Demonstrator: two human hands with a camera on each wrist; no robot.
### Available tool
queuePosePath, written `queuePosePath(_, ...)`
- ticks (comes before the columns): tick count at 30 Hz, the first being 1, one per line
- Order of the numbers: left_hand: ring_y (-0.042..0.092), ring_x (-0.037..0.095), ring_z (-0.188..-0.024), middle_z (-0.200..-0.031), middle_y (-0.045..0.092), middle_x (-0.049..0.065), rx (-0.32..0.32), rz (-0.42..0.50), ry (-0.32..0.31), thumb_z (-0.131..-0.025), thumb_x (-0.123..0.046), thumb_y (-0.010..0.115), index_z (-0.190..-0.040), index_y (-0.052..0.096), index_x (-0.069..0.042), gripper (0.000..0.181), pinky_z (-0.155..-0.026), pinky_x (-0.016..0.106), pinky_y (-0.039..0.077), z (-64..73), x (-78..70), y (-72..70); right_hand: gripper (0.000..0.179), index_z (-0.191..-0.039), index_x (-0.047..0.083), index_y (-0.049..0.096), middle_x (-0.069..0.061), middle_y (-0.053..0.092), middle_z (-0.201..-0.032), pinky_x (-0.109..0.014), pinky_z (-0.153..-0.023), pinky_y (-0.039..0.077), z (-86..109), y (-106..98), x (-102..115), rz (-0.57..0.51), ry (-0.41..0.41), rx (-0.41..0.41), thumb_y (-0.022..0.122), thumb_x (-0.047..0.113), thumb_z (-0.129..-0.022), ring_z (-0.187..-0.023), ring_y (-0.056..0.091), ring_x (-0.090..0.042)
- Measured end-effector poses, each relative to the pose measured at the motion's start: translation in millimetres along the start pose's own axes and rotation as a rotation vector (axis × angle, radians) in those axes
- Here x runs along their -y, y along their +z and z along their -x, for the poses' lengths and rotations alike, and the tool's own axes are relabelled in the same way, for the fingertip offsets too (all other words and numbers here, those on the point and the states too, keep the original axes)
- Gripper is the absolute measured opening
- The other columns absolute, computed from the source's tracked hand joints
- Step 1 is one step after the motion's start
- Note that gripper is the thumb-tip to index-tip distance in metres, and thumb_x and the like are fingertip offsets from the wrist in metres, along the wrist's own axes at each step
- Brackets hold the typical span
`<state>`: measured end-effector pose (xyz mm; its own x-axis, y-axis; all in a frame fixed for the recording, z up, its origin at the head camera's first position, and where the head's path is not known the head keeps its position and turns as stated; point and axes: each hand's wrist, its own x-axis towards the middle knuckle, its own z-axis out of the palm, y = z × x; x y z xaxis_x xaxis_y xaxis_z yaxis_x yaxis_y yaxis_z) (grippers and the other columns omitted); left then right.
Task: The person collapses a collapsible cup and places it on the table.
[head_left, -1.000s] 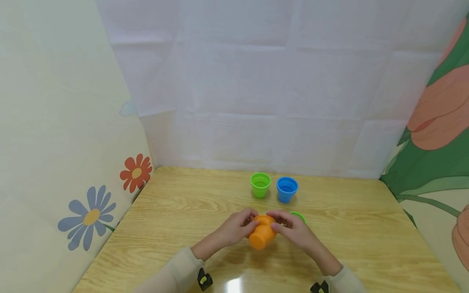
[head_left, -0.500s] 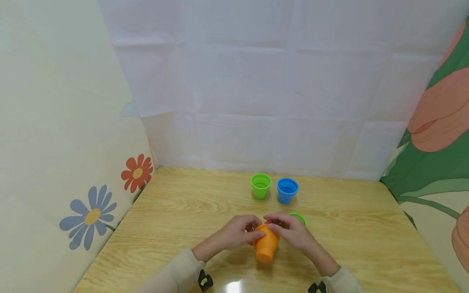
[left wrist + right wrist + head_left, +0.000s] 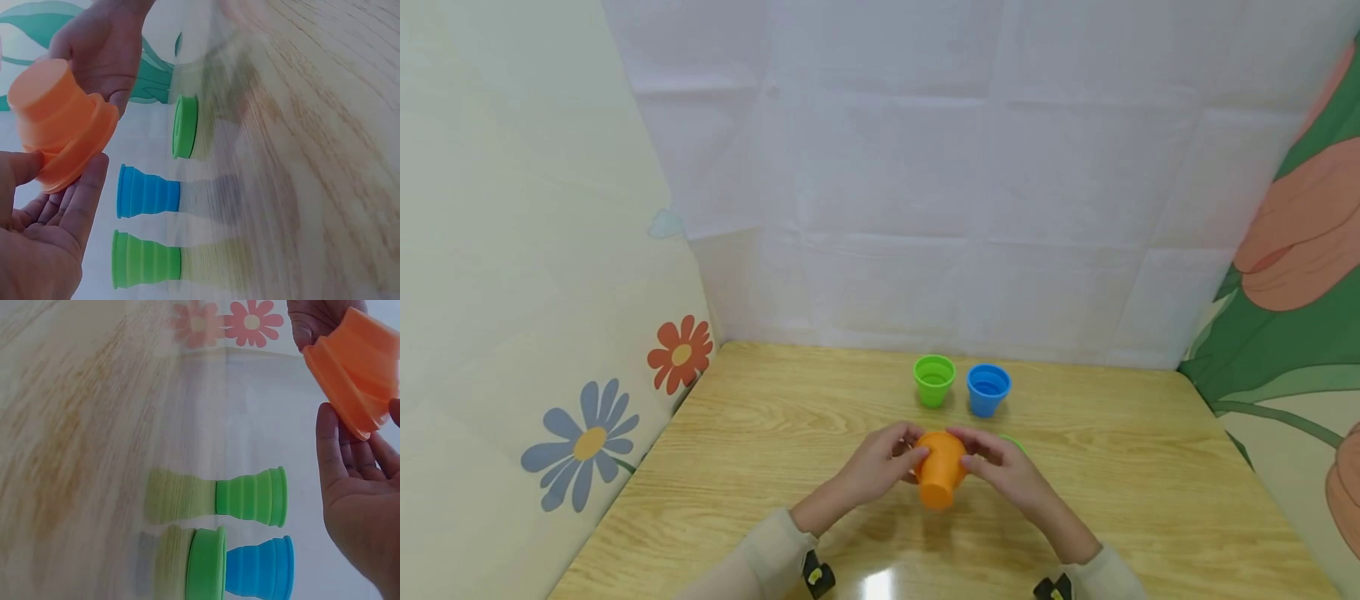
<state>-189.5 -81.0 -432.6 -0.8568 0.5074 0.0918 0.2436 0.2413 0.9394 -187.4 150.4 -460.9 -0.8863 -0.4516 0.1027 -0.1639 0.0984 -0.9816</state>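
An orange collapsible cup is held above the table between both hands, its base tilted toward the person and its rim away. My left hand grips the rim's left side, thumb on the outer wall. On the other side my right hand holds the rim the same way. The left wrist view shows the orange cup's wall creased and partly folded in near the rim. The inside of the cup is hidden.
A green collapsible cup and a blue one stand upright farther back on the wooden table. A short green round piece, like a folded cup, lies behind the right hand. A white sheet hangs behind the table.
The orange cup dipped toward the person with its base down, then came back up and away. Both hands moved with it and kept hold of the rim. The other cups stayed put.
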Motion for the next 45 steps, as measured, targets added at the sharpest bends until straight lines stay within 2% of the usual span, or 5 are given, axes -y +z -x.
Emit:
queuePosePath(7, 0.065, 0.019, -0.080, -0.104, 0.057, 0.013, 0.028, 0.070, -0.002, -0.095, -0.026, 0.054, -0.116, 0.054, -0.004, 0.030, -0.065, 0.034, 0.058, -5.9, 19.5, -1.2, 0.042, -0.133, 0.002, 0.048, -0.021, 0.055, -0.117, -0.034, -0.077, 0.056, 0.1, 2.2, -1.8, -0.005, -0.063, -0.017, 0.055, 0.019, -0.095, -0.098, 0.058, -0.019)
queuePosePath(19, 0.065, 0.018, -0.066, -0.088, 0.059, 0.010, -0.015, -0.074, -0.015, -0.090, -0.010, 0.061, -0.099, 0.059, -0.002, 0.012, -0.057, 0.040, 0.057, -2.3, 3.0, 2.1, 0.027, -0.117, -0.001, 0.059, -0.017, 0.063, -0.099, -0.033, -0.065, 0.057, 0.7, 13.6, 16.4, 0.125, -0.051, -0.101, 0.058, 0.008, -0.092, -0.078, 0.060, -0.014)
queuePosePath(25, 0.064, 0.014, -0.063, -0.086, 0.060, 0.011, -0.026, -0.065, 0.003, -0.088, -0.002, 0.059, -0.099, 0.059, 0.001, 0.011, -0.054, 0.035, 0.057, -4.4, 3.6, 2.4, 0.023, -0.113, 0.005, 0.062, -0.011, 0.065, -0.096, -0.027, -0.061, 0.056, -3.7, 16.7, 11.7, 0.176, 0.001, -0.189, 0.060, 0.006, -0.090, -0.077, 0.060, -0.012)
queuePosePath(37, 0.065, 0.019, -0.079, -0.096, 0.061, 0.010, -0.004, 0.070, -0.028, -0.096, -0.023, 0.053, -0.113, 0.058, -0.004, 0.026, -0.064, 0.032, 0.058, -6.4, 17.4, -3.3, 0.042, -0.127, 0.005, 0.055, -0.014, 0.061, -0.115, -0.035, -0.074, 0.057, -5.5, 4.5, -5.8, -0.085, 0.052, -0.134, 0.059, 0.028, -0.092, -0.088, 0.063, -0.020)
queuePosePath(45, 0.062, 0.017, -0.082, -0.099, 0.057, 0.012, 0.016, 0.152, -0.014, -0.098, -0.017, 0.048, -0.118, 0.051, 0.000, 0.027, -0.067, 0.039, 0.058, -6.7, 19.4, -4.6, 0.043, -0.130, -0.004, 0.047, -0.015, 0.060, -0.115, -0.039, -0.077, 0.056, -5.1, 1.4, -4.5, -0.164, -0.003, -0.032, 0.056, 0.016, -0.094, -0.093, 0.064, -0.019)
